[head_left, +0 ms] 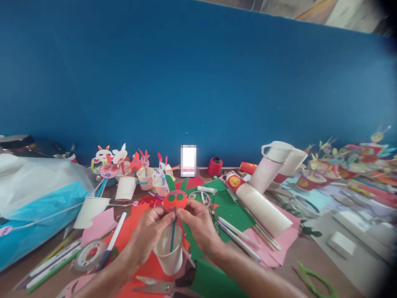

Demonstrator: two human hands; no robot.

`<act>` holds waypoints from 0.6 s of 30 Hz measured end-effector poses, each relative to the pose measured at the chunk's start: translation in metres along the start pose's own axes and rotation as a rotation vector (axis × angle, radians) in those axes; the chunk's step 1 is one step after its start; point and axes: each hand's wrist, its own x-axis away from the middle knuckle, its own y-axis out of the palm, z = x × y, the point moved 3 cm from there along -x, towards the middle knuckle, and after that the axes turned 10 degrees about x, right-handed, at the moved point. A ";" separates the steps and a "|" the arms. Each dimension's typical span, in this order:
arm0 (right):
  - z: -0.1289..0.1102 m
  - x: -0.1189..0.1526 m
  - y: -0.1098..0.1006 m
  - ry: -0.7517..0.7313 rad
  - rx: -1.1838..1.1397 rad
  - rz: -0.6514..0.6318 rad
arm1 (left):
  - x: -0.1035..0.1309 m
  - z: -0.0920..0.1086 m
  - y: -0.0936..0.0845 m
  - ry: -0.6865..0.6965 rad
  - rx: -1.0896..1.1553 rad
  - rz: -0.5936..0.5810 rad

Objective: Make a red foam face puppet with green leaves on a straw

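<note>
Between my two hands is a red paper bunny face [175, 200] with green ears and green eyes, fixed to a blue stick [173, 236]. My left hand [152, 221] pinches its lower left edge. On the other side, my right hand [198, 219] pinches the lower right edge near the stick. The stick reaches down into a white paper cup [169, 258] standing upright below my hands. Scissors [155, 285] lie just in front of the cup, their handles partly hidden by green paper.
Finished cup puppets [108, 170] line the back left. A stack of paper cups [263, 209] lies at right, before a white jug [269, 165]. Tape [89, 254], markers [51, 263] and a blue bag [43, 223] occupy the left. Green paper [232, 207] spreads near the middle.
</note>
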 end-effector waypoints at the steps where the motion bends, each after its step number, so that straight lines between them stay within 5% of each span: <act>1: -0.001 0.001 0.000 0.012 -0.013 0.009 | 0.000 0.000 0.000 0.000 -0.003 0.003; 12: 0.003 0.002 -0.001 0.036 0.007 0.055 | -0.002 -0.004 -0.001 -0.061 0.094 -0.070; 18: 0.003 0.002 -0.001 0.034 0.024 0.029 | -0.001 0.002 0.001 0.000 0.061 -0.007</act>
